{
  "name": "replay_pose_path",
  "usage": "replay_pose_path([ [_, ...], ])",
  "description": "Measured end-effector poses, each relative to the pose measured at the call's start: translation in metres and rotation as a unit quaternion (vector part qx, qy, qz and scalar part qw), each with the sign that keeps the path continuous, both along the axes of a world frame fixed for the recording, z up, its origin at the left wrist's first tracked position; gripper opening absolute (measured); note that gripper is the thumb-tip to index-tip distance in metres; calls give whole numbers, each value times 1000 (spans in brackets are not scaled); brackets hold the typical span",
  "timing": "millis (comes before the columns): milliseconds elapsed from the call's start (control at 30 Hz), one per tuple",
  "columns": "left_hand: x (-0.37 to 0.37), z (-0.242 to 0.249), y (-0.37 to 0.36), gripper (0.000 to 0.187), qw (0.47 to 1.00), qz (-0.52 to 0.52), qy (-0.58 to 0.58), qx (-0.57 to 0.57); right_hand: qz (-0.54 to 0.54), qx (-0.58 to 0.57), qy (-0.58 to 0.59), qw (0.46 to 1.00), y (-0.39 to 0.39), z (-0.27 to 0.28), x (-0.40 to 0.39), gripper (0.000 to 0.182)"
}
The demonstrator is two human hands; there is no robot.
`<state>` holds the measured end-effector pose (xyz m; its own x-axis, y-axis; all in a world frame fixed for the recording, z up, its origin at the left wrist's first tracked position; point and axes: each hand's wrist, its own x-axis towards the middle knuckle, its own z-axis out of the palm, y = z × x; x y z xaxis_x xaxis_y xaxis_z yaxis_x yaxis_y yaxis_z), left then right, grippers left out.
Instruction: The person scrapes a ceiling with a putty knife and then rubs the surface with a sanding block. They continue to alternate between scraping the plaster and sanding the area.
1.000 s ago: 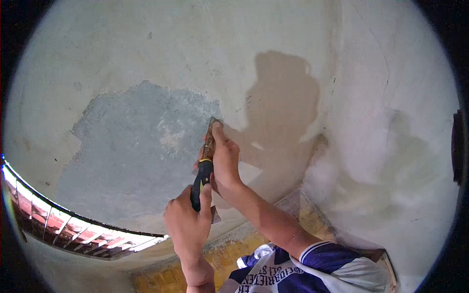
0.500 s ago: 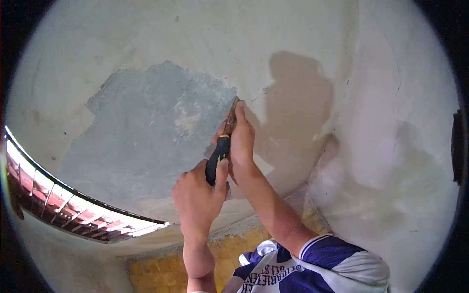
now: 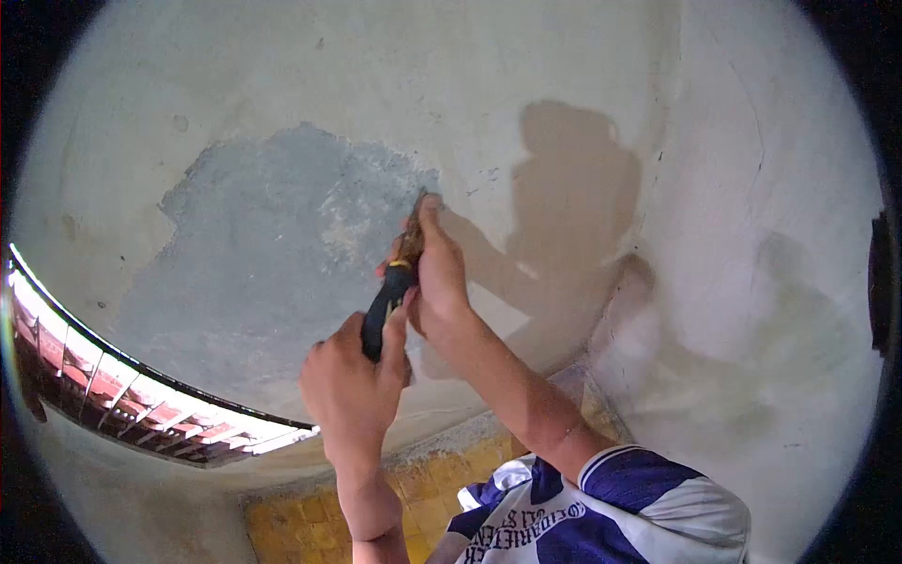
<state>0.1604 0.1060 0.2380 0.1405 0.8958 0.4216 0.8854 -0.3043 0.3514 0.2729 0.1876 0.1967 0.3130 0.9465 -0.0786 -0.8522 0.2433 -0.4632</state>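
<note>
My left hand (image 3: 352,390) is closed around the black and yellow handle of a scraper (image 3: 386,308). My right hand (image 3: 438,277) lies along the scraper's rusty blade, its fingers pressing the blade against the wall. The blade tip touches the right edge of a rough grey patch (image 3: 268,254) where the pale coating is gone. All around the patch is pale plastered wall (image 3: 451,85). The palm of my right hand hides most of the blade.
The shadow of my arms and head (image 3: 573,197) falls on the wall to the right. An opening at lower left shows red roof tiles (image 3: 141,414). Yellow floor tiles (image 3: 301,526) lie below. A wall corner runs at right (image 3: 658,188).
Both hands and the scraper pushed up and right along the patch's edge, then came back left and slightly down. The grip on the scraper is unchanged.
</note>
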Motion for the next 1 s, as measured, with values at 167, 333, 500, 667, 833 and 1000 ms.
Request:
replay_pose_path([
  [167,9,8,8,44,999,-32,-6,-5,9,19,4,1000,0,6,10,45],
  [333,-6,3,1,45,999,8,-26,-19,11,9,-15,1000,3,3,-9,45],
  [500,38,-22,32,45,996,-76,-25,25,-109,8,-61,992,11,-4,43,44],
  [667,27,-24,18,43,998,-59,-19,8,-9,31,-277,960,-19,-21,71,42],
  [833,-29,-49,-10,42,994,-22,-34,-103,-288,64,-775,559,-93,-41,59,36],
  [1000,-34,-54,-50,37,992,10,100,-69,-5,405,-790,461,-83,-56,25,36],
])
